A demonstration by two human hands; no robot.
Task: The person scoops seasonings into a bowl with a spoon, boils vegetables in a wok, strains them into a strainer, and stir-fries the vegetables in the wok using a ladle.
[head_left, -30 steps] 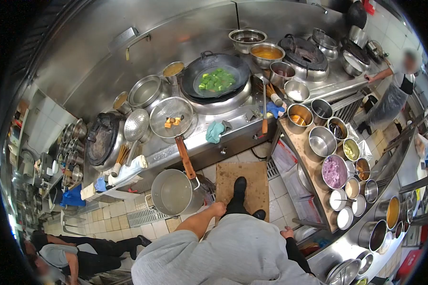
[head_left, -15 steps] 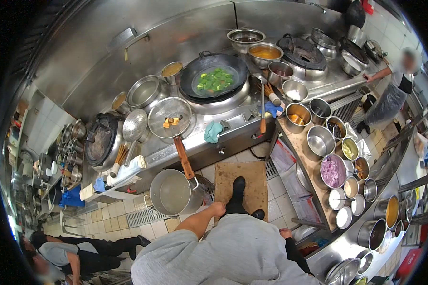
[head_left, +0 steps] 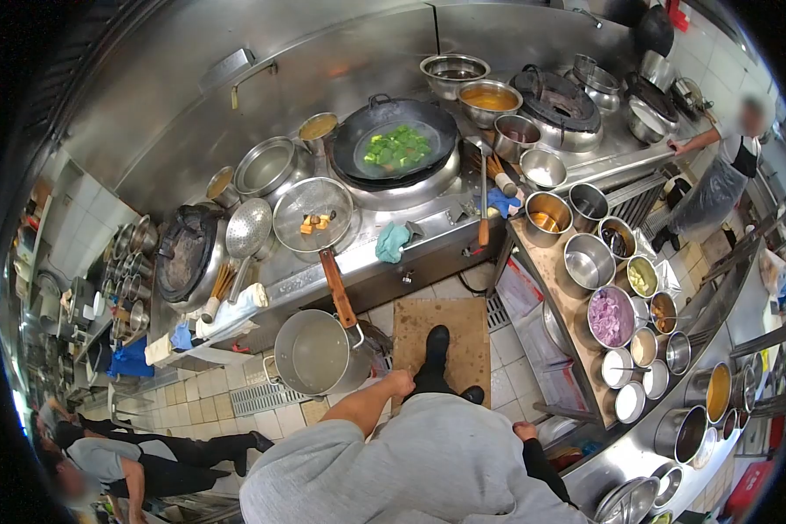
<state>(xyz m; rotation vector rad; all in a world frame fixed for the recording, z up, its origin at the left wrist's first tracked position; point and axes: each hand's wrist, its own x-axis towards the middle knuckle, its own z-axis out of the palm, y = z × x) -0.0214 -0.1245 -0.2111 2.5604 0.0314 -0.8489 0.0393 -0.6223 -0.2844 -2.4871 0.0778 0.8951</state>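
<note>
My left hand [head_left: 400,382] hangs beside my left leg with its fingers curled closed, and nothing shows in it. Nearest to it is a large steel stockpot [head_left: 321,354] of cloudy liquid. My right hand [head_left: 525,430] is low by my right side, partly hidden by my shirt, with the fingers that show curled in. Ahead, a black wok [head_left: 345,144] holds green vegetables [head_left: 398,147] in liquid. A wooden-handled mesh strainer [head_left: 290,203] with orange and dark pieces [head_left: 316,224] lies on the stove edge, its handle reaching over the stockpot.
A perforated ladle [head_left: 249,225] and a teal cloth [head_left: 392,242] lie on the stove edge. To the right, a side table [head_left: 533,244] carries several ingredient pots, one with chopped purple onion [head_left: 611,316]. One co-worker [head_left: 716,175] stands at far right; others [head_left: 105,458] are at lower left.
At lower left, the near co-worker has shifted slightly and another person shows more behind. My hands, the strainer and the wok stay where they were.
</note>
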